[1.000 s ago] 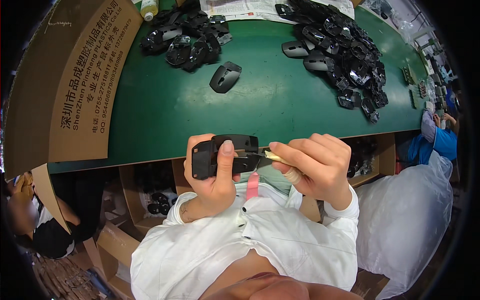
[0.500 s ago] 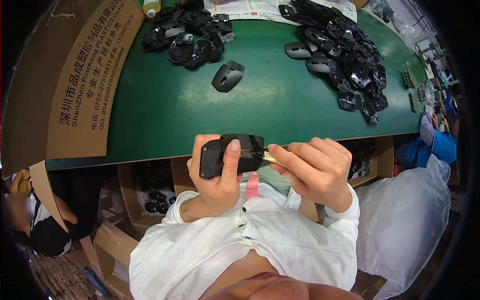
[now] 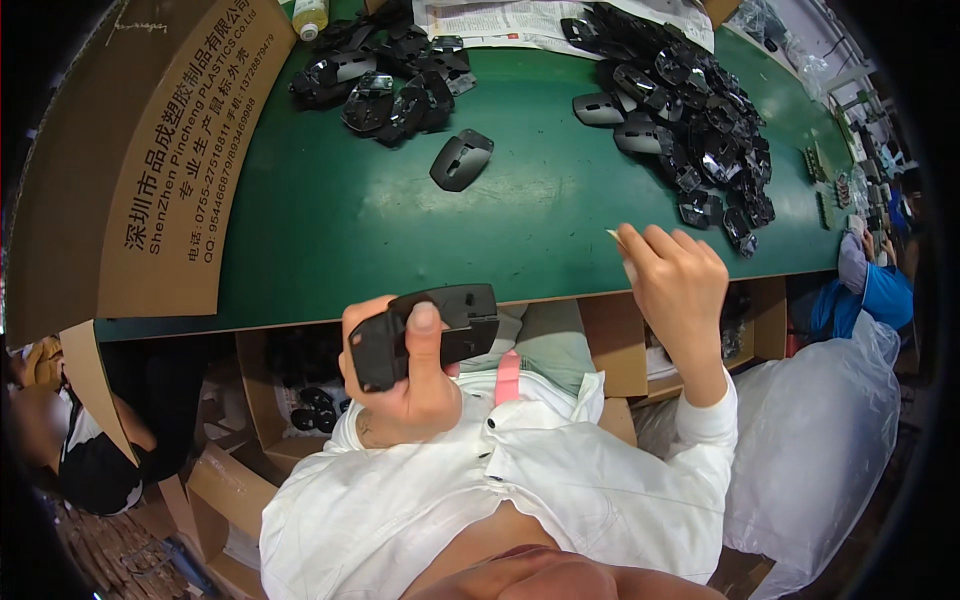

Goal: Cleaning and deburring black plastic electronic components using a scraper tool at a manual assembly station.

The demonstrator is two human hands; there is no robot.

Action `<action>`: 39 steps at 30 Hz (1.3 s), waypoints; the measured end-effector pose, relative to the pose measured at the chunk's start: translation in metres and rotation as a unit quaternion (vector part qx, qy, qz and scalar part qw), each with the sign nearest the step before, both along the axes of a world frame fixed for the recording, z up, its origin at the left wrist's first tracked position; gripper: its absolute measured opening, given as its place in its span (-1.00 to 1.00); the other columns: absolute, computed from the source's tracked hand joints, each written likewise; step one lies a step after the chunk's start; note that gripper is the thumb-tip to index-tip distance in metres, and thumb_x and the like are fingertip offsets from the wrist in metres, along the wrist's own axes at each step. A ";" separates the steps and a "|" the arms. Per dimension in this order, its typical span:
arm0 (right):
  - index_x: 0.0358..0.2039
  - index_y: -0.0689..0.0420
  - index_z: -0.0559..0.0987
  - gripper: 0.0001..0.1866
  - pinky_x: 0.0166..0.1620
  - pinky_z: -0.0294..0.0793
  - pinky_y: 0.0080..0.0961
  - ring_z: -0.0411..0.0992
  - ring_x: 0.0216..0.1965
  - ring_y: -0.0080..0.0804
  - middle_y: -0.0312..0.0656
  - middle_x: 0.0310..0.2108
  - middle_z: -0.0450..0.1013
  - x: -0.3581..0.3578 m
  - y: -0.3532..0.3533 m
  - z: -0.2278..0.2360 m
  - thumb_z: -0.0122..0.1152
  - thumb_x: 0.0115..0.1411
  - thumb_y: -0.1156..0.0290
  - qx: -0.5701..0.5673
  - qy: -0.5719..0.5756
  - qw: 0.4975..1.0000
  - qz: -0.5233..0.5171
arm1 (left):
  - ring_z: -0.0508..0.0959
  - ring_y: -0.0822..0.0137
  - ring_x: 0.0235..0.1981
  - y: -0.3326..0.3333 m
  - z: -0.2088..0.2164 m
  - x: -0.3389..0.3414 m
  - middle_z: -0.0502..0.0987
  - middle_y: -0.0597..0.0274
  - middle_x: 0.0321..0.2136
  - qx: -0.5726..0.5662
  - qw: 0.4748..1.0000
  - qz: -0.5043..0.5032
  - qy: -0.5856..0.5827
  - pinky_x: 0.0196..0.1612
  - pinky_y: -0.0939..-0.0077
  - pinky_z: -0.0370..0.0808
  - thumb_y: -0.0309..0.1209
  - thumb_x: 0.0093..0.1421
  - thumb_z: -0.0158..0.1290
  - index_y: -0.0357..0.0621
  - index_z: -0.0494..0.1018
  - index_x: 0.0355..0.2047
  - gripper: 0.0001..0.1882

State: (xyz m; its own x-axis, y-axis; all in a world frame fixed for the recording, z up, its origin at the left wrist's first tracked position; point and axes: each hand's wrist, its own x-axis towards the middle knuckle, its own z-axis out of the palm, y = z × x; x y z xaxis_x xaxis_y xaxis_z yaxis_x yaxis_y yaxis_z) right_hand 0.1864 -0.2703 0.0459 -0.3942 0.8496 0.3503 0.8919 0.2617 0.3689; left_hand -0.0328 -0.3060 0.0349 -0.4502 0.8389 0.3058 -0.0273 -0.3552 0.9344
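Plainly, the left hand (image 3: 405,375) clutched one black casing (image 3: 460,318) by the surface's (image 3: 340,245) near edge, lengthwise left to right, right end angled slightly away; the curled right hand (image 3: 675,275) pinched one pale sliver (image 3: 613,234). Beyond lay one loose shell (image 3: 462,161), then two heaps (image 3: 715,125).

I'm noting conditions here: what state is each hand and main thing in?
Left hand: closed in a grip
Black shell: held tilted in that hand, partly covered
Right hand: raised, pinching, apart from the shell
Pale pointed thing: pinched, mostly hidden
Mouse cover: lying alone on the green table
Left pile: loosely heaped
Right pile: larger, loosely heaped
Newspaper: spread out, partly covered
Carton: standing, contents hidden
Plastic bag: bulging, contents unclear
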 end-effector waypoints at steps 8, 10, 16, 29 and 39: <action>-0.36 0.04 0.67 -0.84 -0.55 0.19 -0.61 0.18 -0.66 -0.55 -0.40 -0.54 0.47 -0.012 -0.018 0.018 0.37 -0.02 0.37 -0.012 0.231 0.969 0.081 | 0.22 0.58 -0.76 0.007 -0.009 0.006 0.41 0.37 -0.69 -0.018 0.999 -0.040 0.027 -0.67 0.73 0.19 -0.49 0.24 0.07 -0.25 0.37 -0.36 -0.89; -0.38 0.06 0.68 -0.84 -0.57 0.18 -0.62 0.17 -0.67 -0.56 -0.39 -0.55 0.48 -0.018 -0.021 0.019 0.38 -0.03 0.36 -0.008 0.289 0.949 0.128 | 0.21 0.58 -0.76 0.008 -0.012 0.006 0.41 0.37 -0.69 -0.006 0.999 -0.038 0.039 -0.67 0.73 0.19 -0.50 0.24 0.07 -0.25 0.37 -0.36 -0.89; -0.39 0.07 0.69 -0.82 -0.60 0.15 -0.65 0.16 -0.67 -0.59 -0.40 -0.53 0.49 -0.029 -0.027 0.022 0.39 -0.07 0.37 -0.004 0.307 0.930 0.201 | 0.19 0.58 -0.75 0.008 -0.015 0.007 0.40 0.38 -0.69 0.037 0.993 -0.034 0.104 -0.65 0.73 0.18 -0.52 0.22 0.09 -0.27 0.38 -0.35 -0.90; -0.38 0.03 0.69 -0.81 -0.60 0.13 -0.68 0.14 -0.66 -0.62 -0.42 -0.53 0.46 -0.035 -0.026 0.018 0.38 -0.09 0.39 0.007 0.254 0.945 0.206 | 0.20 0.57 -0.76 0.008 -0.016 0.009 0.41 0.39 -0.70 0.042 0.988 -0.035 0.142 -0.67 0.73 0.18 -0.57 0.18 0.11 -0.28 0.39 -0.39 -0.90; -0.39 0.00 0.69 -0.79 -0.62 0.07 -0.69 0.10 -0.66 -0.62 -0.42 -0.50 0.46 -0.043 -0.024 0.020 0.36 -0.14 0.43 0.039 0.172 0.963 0.205 | 0.18 0.57 -0.78 0.013 -0.017 0.007 0.40 0.40 -0.72 0.058 0.976 -0.035 0.207 -0.70 0.71 0.18 -0.56 0.16 0.13 -0.28 0.40 -0.40 -0.89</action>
